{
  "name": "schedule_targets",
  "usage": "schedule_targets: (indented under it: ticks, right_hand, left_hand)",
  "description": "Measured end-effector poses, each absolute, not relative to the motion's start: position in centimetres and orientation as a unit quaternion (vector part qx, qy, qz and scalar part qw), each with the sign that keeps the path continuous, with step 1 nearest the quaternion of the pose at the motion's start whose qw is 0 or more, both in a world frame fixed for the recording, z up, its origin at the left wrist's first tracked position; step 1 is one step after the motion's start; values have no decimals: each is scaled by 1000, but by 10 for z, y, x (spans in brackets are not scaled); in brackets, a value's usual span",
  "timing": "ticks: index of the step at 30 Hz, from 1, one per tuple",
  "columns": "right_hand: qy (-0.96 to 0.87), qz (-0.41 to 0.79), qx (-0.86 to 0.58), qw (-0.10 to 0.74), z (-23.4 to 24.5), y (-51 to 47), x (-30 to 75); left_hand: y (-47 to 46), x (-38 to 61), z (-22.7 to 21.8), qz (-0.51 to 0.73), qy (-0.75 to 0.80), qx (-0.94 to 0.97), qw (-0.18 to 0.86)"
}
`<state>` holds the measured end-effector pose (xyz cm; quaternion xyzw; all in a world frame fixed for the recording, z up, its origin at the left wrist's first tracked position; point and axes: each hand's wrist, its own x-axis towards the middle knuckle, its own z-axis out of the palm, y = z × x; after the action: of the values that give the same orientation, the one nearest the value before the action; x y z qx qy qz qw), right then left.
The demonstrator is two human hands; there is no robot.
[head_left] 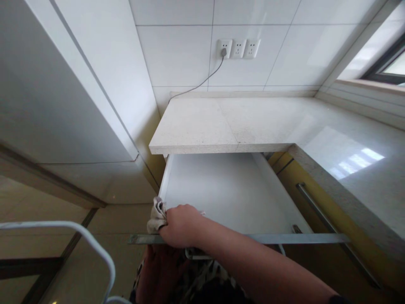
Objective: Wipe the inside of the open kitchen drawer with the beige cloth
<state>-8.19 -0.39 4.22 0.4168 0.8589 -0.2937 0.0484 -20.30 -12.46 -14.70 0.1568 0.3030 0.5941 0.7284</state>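
Dimly, the left hand (166, 262) shows, its grip unclear, while the right hand (182, 223) clutches a half-hidden cloth (156, 218).

A person's bare right hand (182, 226) and bare forearm (249, 259), with the edge of a plain dark sleeve (340, 299) higher up the arm; the left hand (163, 264), also bare, is dim in shadow. Lower down, clothing (207, 274) patterned in irregular pale and dark patches, its finer details lost in shade
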Motion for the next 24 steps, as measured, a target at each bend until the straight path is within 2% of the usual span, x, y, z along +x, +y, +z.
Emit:
schedule_targets:
  ticks: [6,10,15,18,20,24]
  right_hand:
    - [849,-224,476,51,57,-19,-5]
    - [805,-242,536,86,66,-23,64]
    - [747,-183,624,140,54,-17,177]
    - [723,-234,641,107,48,-11,226]
    - [720,-261,636,96,49,-9,228]
    - [745,-206,619,140,57,-15,154]
  left_hand:
    - [-131,-201,-142,585,293,160,739]
    - [-133,-201,-138,587,284,164,740]
    - [-131,-203,-134,587,261,144,752]
    - [-131,-202,-129,584,234,109,770]
    - [-131,-202,-127,580,231,103,774]
    - [-131,-202,-125,574,241,101,776]
